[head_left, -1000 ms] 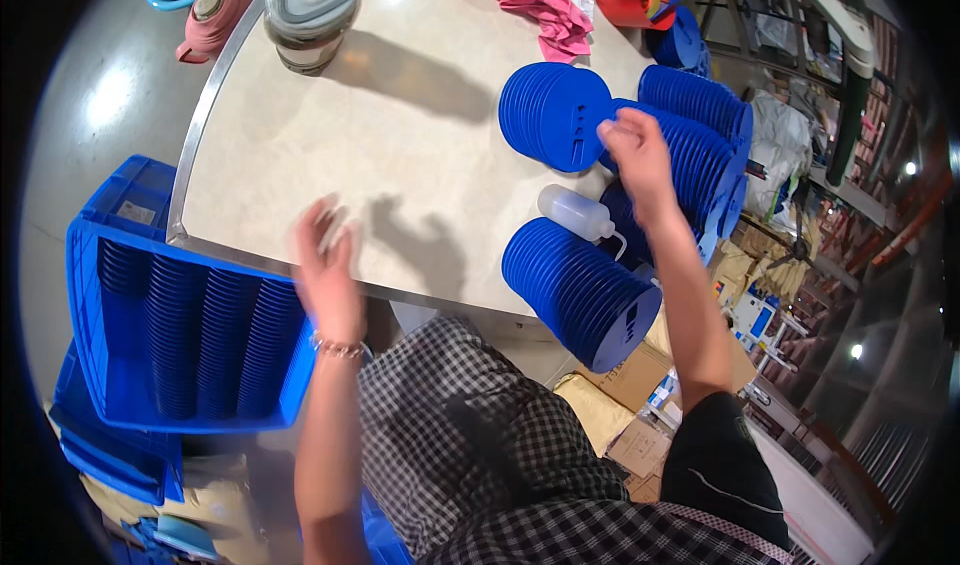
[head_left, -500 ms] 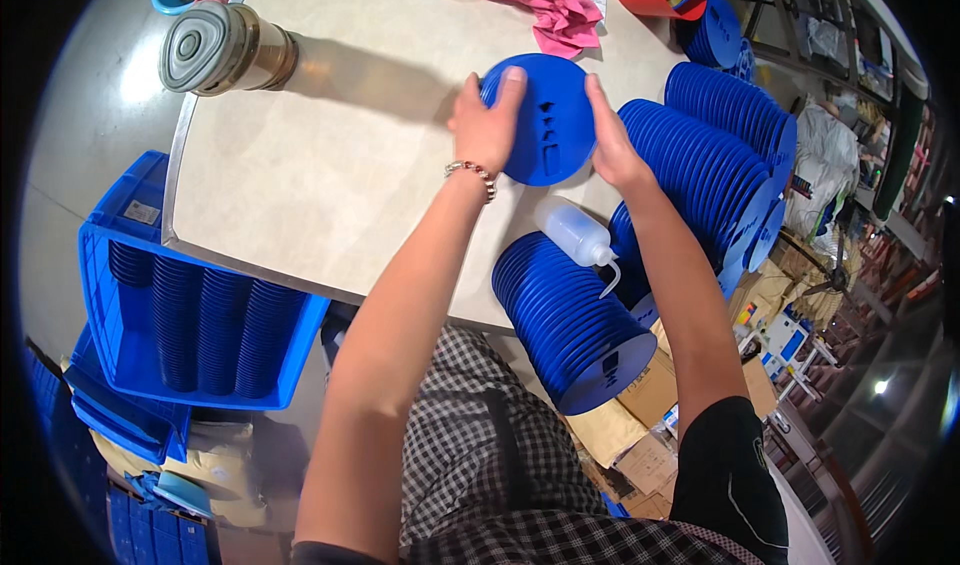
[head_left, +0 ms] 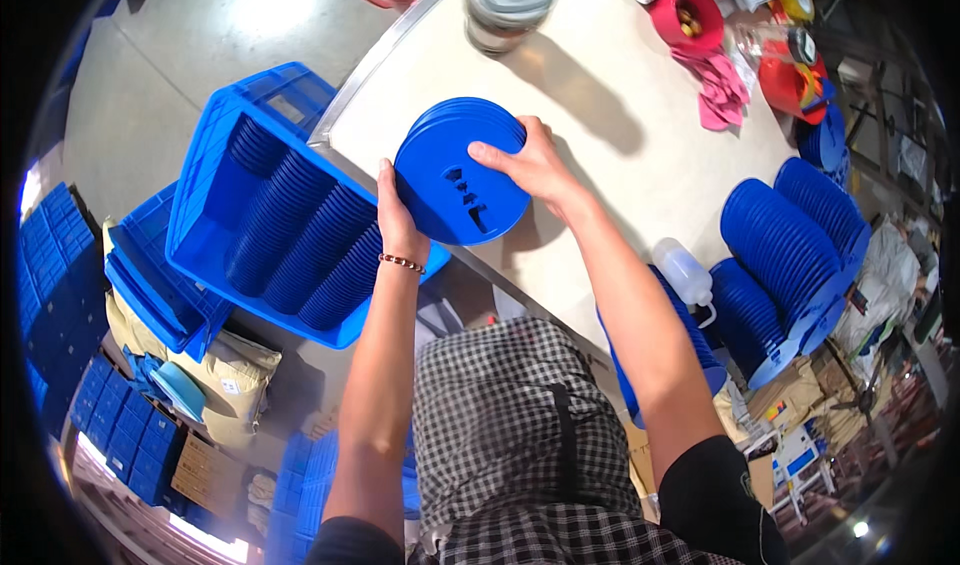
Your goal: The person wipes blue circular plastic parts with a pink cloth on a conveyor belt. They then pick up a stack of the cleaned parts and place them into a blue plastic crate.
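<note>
Between my two hands is a short stack of round blue plastic discs (head_left: 425, 170) with small cut-outs in the top one. My left hand (head_left: 402, 227) grips the stack's left edge, its fingers mostly hidden underneath. My right hand (head_left: 535, 170) clasps the right edge, with the thumb lying across the top disc. The stack is held over the table's near-left corner, close to a blue plastic crate (head_left: 190, 240). Inside the crate stand several rows of similar blue discs (head_left: 300, 230).
On the pale table (head_left: 610, 205) stand a lidded jar (head_left: 505, 5), a pink cloth (head_left: 722, 90), and a red cup (head_left: 690, 15). Stacks of blue discs (head_left: 775, 240) line the right edge, beside a clear squeeze bottle (head_left: 682, 273). Blue crates (head_left: 120, 435) stand on the floor at left.
My hands have carried the stack of discs from above the table's middle toward its corner by the blue crate. The view has turned left, so more of the crate and floor shows.
</note>
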Motion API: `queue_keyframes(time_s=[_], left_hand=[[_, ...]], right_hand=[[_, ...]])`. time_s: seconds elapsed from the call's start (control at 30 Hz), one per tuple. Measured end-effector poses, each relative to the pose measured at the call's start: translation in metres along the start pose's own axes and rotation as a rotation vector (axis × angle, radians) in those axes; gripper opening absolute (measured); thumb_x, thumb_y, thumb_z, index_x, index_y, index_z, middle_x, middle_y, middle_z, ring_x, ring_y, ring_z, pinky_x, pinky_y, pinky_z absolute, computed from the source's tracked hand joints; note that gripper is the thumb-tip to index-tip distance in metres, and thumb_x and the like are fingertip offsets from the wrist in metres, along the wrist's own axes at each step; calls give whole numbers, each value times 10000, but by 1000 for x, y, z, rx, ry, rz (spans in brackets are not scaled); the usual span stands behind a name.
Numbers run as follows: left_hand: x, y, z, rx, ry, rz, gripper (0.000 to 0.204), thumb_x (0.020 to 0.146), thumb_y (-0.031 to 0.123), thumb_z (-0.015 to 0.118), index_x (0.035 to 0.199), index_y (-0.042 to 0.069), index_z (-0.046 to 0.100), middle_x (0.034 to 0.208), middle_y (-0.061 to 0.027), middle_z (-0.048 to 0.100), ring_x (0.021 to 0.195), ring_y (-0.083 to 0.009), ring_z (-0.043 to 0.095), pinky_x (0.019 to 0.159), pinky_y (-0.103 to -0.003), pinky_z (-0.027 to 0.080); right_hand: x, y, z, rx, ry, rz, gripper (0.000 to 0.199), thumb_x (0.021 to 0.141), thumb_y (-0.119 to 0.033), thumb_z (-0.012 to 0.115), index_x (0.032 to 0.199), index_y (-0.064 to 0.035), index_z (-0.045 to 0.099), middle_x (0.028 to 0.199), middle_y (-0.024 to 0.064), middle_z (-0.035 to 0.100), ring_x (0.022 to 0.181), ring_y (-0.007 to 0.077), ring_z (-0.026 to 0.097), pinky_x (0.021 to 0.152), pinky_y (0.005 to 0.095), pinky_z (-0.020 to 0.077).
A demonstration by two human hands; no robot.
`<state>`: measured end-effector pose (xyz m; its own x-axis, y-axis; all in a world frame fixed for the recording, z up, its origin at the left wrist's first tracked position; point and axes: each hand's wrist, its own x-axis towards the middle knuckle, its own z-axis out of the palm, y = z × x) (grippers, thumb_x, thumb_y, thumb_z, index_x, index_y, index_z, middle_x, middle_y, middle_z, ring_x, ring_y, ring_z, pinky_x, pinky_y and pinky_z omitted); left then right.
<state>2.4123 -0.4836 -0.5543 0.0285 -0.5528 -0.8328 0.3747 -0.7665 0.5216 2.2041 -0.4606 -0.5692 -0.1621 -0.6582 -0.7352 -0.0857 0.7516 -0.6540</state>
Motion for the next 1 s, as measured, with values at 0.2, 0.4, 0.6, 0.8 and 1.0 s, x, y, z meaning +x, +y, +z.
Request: queue_keyframes(time_s=[0.2, 0.4, 0.6, 0.8, 1.0], left_hand=[[10, 26, -48, 167, -339, 463, 609, 1059, 485, 439, 1506, 74, 491, 1629, -163, 383, 1486, -285, 388, 1232, -430, 300], [40, 31, -67, 621, -852, 848, 778, 1031, 607, 383, 1564, 41, 431, 1673, -233, 267, 1573, -372, 214, 1264, -484, 173], [76, -8, -80, 554, -987, 845, 1043, 942, 785, 395, 1645, 38, 204, 1720, -218, 80, 1596, -382, 56, 1266, -523, 67], [55, 11, -43, 441, -885, 434, 1219, 839, 874, 475, 1611, -43, 250, 1682, -211, 251, 1571, -311, 214, 1271, -429, 149], [56, 83, -131, 161, -721, 464, 875, 962, 615, 402, 1506, -68, 468, 1580, -211, 452, 1493, -320, 383, 1245, -433, 241]], right_hand=[[-61, -2, 56, 360, 103, -434, 1280, 640, -435, 986, 1552, -20, 188, 1413, 191, 502, 1305, 284, 532, 1110, 420, 459], [-58, 71, 67, -80, 399, -875, 1281, 651, -252, 987, 1599, -70, 143, 1553, 172, 382, 1382, 284, 476, 1169, 435, 425], [-30, 140, 59, -94, 486, -753, 889, 880, -247, 823, 1537, -51, 258, 1497, 260, 462, 1309, 328, 566, 1080, 414, 515], [-53, 125, 61, -51, 605, -761, 393, 951, -225, 758, 1247, 8, 648, 1121, 164, 727, 1009, 243, 723, 924, 360, 592], [-75, 43, 196, -6, 625, -956, 636, 887, -283, 813, 1344, -11, 464, 1294, 223, 598, 1168, 339, 630, 1100, 530, 464]])
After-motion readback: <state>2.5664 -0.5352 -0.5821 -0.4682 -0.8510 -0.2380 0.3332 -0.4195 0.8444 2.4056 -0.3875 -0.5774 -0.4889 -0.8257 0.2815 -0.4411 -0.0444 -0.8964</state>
